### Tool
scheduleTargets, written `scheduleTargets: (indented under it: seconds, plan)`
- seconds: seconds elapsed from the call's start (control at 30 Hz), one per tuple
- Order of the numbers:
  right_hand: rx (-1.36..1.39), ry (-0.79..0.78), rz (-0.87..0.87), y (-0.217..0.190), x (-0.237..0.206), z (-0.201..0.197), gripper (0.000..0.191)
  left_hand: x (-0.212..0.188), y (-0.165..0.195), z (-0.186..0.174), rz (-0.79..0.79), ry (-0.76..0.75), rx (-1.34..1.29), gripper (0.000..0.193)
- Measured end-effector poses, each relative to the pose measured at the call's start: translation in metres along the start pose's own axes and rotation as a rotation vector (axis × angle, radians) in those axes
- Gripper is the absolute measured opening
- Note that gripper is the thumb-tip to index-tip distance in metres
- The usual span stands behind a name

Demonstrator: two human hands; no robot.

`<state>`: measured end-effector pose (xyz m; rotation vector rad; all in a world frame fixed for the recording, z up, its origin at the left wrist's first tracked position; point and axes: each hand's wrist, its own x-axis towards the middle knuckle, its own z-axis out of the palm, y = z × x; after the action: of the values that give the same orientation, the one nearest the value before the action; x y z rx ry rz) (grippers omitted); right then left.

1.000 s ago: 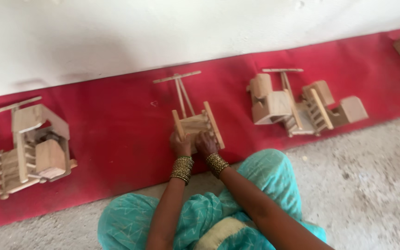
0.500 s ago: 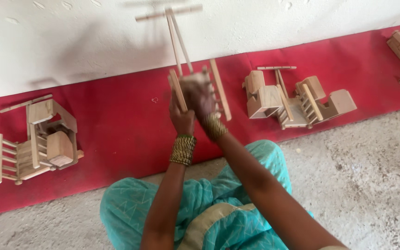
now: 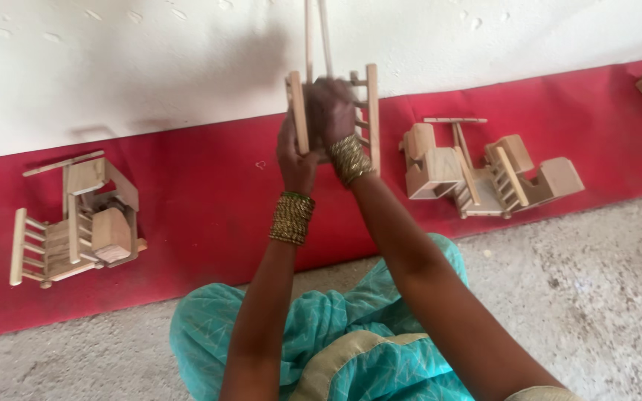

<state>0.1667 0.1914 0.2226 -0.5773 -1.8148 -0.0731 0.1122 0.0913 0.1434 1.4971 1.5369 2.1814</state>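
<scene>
Head view: I see open grey floor (image 3: 596,297) below the red strip (image 3: 209,193), white wall (image 3: 150,59) above it. Count: three wooden toy frames, plus one partial at the strip's far right edge. Left hand (image 3: 296,152) and right hand (image 3: 330,111) both grip the raised wooden frame (image 3: 371,104) above the strip, against the wall.

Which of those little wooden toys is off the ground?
The ladder-like frame held up in both hands; the toy on the left and the one on the right lie on the red strip.
</scene>
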Motion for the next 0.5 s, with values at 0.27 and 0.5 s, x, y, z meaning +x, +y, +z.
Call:
scheduleTargets:
  seconds: [0.27,0.5]
  plan:
    - [0.045,-0.013,-0.149,-0.010,-0.044,-0.010,0.016,0.008,0.003,-0.011,-0.127,0.052,-0.011,0.082]
    - [-0.040,0.008,-0.044,0.001,-0.024,0.007,0.006,-0.003,0.002,-0.004,-0.043,0.081,0.094,0.090]
